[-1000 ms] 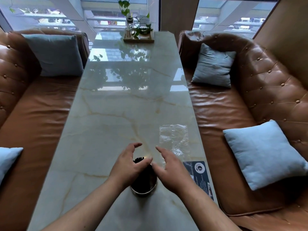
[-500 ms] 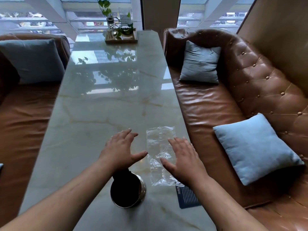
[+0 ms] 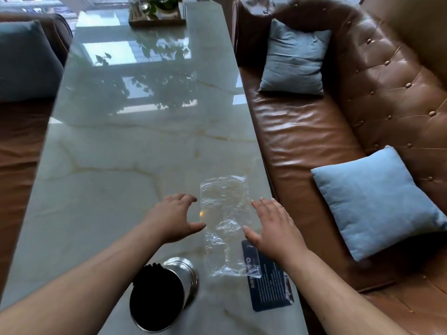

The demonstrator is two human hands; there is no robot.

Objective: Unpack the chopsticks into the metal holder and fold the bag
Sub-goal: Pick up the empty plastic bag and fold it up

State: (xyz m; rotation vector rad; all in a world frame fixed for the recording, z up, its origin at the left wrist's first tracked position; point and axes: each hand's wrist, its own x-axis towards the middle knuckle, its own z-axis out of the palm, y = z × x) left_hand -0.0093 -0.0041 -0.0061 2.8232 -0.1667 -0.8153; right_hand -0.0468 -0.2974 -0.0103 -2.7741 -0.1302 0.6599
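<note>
We see dark chopsticks [image 3: 154, 274] already in the metal holder [image 3: 167, 293]; the bag [image 3: 225, 221] lies flat, unfolded, between our open, empty left hand [image 3: 174, 218] and right hand [image 3: 273, 226].

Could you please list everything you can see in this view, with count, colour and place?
Table: one, pale green marble, centre.
Plastic bag: one, clear, flat on the table between the hands.
Metal holder: one, silver, near table edge, dark chopstick ends at its rim.
Card: one, dark blue, under the bag's near corner.
Plant tray: one, wooden, far end.
Sofas: two, brown leather, either side.
Cushions: three, light blue, on the sofas.
Left hand: open, left of bag.
Right hand: open, right of bag.
</note>
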